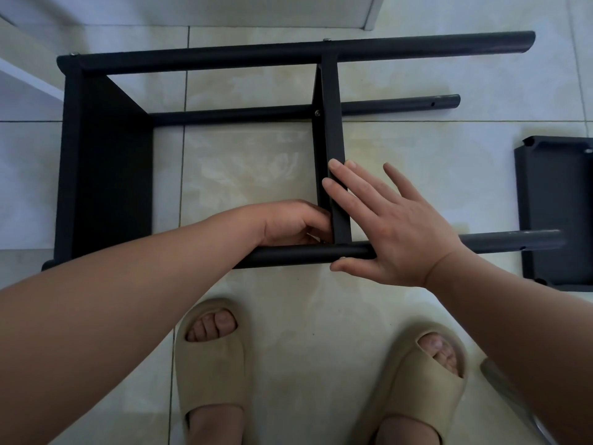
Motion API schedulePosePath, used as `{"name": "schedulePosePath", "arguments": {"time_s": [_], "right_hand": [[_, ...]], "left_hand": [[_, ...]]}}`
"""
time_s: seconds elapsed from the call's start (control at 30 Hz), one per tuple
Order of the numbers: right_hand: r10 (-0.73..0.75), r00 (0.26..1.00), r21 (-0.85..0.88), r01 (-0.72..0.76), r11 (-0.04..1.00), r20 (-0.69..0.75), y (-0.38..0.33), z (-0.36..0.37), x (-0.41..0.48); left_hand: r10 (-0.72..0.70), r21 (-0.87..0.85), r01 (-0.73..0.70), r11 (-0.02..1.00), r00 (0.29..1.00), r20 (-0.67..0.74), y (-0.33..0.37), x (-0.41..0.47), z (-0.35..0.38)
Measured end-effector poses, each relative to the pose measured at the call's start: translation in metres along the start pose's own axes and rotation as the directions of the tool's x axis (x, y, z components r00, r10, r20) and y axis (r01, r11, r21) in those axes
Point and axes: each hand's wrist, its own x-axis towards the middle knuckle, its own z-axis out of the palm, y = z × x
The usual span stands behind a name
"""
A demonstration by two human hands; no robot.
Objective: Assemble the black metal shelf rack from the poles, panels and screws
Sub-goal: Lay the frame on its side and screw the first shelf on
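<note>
The black shelf rack lies on its side on the tiled floor. Its near pole [298, 254] runs left to right under my hands, and the far pole [288, 53] lies parallel at the top. One panel [106, 162] stands fixed at the left end. A second panel [330, 123] crosses the middle. My left hand [288, 224] is curled at the corner where this middle panel meets the near pole; what its fingers hold is hidden. My right hand [382, 220] lies flat, fingers straight against the middle panel, thumb under the near pole.
A loose black panel [558, 213] lies on the floor at the right edge. A third pole [401, 104] with a screw hole runs behind the middle panel. White furniture [25, 78] stands at the upper left. My feet in beige slippers [211, 358] stand just in front of the rack.
</note>
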Motion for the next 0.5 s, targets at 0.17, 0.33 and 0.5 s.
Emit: {"name": "schedulePosePath", "arguments": {"time_s": [0.17, 0.33, 0.5], "right_hand": [[0.003, 1.0, -0.003, -0.003, 1.0, 0.01, -0.0004, -0.001, 0.0001], [0.002, 1.0, -0.002, -0.002, 1.0, 0.005, 0.0005, -0.0012, 0.0001], [-0.001, 1.0, -0.006, 0.001, 1.0, -0.006, 0.0004, 0.0004, 0.0001]], "left_hand": [[0.019, 0.029, -0.019, 0.999, 1.0, -0.023, -0.0006, -0.0011, 0.0], [0.033, -0.072, -0.03, 0.997, 0.999, 0.04, 0.0008, -0.0017, -0.002], [0.003, 0.015, -0.003, 1.0, 1.0, 0.005, -0.0008, 0.0, -0.0015]]}}
